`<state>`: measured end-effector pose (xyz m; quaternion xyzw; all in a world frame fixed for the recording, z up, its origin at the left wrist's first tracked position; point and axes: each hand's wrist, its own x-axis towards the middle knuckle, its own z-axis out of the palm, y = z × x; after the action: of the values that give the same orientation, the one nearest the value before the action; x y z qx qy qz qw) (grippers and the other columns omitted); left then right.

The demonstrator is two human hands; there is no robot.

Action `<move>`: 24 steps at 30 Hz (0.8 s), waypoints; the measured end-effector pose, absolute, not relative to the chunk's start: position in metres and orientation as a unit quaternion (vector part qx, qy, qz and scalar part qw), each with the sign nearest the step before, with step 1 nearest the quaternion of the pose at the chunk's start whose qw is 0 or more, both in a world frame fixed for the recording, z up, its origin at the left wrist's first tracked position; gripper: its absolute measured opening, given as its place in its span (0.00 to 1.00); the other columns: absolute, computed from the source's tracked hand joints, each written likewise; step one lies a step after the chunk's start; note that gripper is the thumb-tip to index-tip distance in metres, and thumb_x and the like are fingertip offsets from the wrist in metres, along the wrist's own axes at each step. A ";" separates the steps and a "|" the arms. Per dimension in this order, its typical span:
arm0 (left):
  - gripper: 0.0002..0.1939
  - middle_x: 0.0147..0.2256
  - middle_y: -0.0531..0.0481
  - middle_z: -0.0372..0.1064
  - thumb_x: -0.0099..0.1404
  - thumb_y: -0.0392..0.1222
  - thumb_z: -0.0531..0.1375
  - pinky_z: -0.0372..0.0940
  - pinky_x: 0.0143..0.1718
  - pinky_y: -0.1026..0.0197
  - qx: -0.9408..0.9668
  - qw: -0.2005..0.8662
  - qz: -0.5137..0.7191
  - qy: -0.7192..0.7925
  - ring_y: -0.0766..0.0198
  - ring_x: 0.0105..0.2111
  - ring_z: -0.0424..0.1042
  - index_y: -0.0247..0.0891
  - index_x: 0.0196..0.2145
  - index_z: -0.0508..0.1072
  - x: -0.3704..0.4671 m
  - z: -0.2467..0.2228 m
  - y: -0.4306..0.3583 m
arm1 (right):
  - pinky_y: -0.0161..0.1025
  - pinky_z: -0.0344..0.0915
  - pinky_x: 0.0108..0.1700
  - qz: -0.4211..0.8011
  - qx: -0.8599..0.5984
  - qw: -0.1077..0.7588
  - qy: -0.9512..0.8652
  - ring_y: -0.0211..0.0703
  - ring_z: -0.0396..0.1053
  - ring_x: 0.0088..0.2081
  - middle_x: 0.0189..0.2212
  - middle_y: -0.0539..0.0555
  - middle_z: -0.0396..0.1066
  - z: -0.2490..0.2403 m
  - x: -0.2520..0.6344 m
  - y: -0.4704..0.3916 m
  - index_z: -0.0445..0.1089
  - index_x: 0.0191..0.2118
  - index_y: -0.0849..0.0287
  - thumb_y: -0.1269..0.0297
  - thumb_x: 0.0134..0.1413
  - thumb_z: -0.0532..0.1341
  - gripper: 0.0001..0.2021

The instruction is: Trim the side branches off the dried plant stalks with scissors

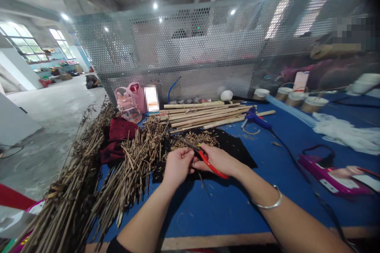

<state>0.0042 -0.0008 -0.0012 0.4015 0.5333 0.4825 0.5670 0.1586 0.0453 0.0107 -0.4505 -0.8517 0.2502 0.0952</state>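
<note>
My right hand (pixel 215 159) is wrapped round red-handled scissors (pixel 213 166), whose blades point up and left. Close beside it, my left hand (pixel 179 165) pinches a thin dry stem (pixel 203 182) that hangs down between the hands. Both hands are over a black cloth (pixel 234 148), where small dry plant pieces (pixel 197 137) lie in a heap. To the left, bundles of dry stalks (pixel 130 168) spread over the blue table (pixel 213 213).
Pale sticks (pixel 204 115) and a blue glue gun (pixel 257 118) lie behind the cloth. A pink bottle (pixel 136 97) stands at the back left. At the right are a purple device (pixel 334 176), tubs (pixel 314 103) and white plastic (pixel 346 132). A perforated metal screen (pixel 184 55) rises behind.
</note>
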 end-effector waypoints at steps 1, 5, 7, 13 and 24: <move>0.12 0.22 0.52 0.67 0.54 0.46 0.59 0.60 0.14 0.73 0.405 0.561 0.484 0.535 0.74 0.16 0.63 0.33 0.28 0.70 0.004 -0.001 -0.001 | 0.33 0.55 0.29 0.258 -0.446 0.098 -0.851 0.40 0.65 0.29 0.31 0.54 0.69 0.011 0.158 0.044 0.61 0.36 0.58 0.45 0.42 0.60 0.22; 0.13 0.21 0.52 0.66 0.52 0.47 0.60 0.59 0.13 0.72 0.424 0.542 0.483 0.542 0.75 0.15 0.60 0.32 0.28 0.71 0.004 0.000 -0.002 | 0.34 0.56 0.30 0.262 -0.451 0.101 -0.847 0.42 0.66 0.31 0.32 0.54 0.68 0.009 0.157 0.043 0.61 0.37 0.59 0.46 0.40 0.62 0.23; 0.12 0.20 0.53 0.65 0.53 0.47 0.59 0.59 0.13 0.72 0.435 0.533 0.481 0.544 0.75 0.14 0.60 0.32 0.28 0.71 0.004 0.001 -0.003 | 0.34 0.55 0.30 0.247 -0.457 0.101 -0.849 0.43 0.66 0.31 0.32 0.55 0.67 0.008 0.156 0.044 0.61 0.37 0.59 0.45 0.39 0.63 0.24; 0.10 0.17 0.54 0.64 0.54 0.44 0.58 0.58 0.13 0.72 0.451 0.513 0.472 0.558 0.73 0.14 0.61 0.33 0.27 0.72 0.002 0.000 -0.001 | 0.33 0.52 0.26 0.194 -0.496 0.110 -0.839 0.40 0.64 0.27 0.26 0.53 0.67 0.004 0.152 0.046 0.61 0.31 0.57 0.42 0.44 0.56 0.21; 0.12 0.15 0.54 0.64 0.53 0.47 0.59 0.56 0.14 0.71 0.447 0.492 0.484 0.569 0.73 0.13 0.59 0.34 0.24 0.69 -0.002 -0.002 0.002 | 0.32 0.51 0.24 0.205 -0.512 0.087 -0.830 0.40 0.65 0.25 0.25 0.53 0.69 0.003 0.155 0.054 0.65 0.28 0.57 0.39 0.45 0.53 0.23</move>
<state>-0.0017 0.0021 -0.0021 0.4473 0.5687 0.4843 0.4919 0.1546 0.0541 0.0027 -0.5118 -0.8298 0.2048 0.0872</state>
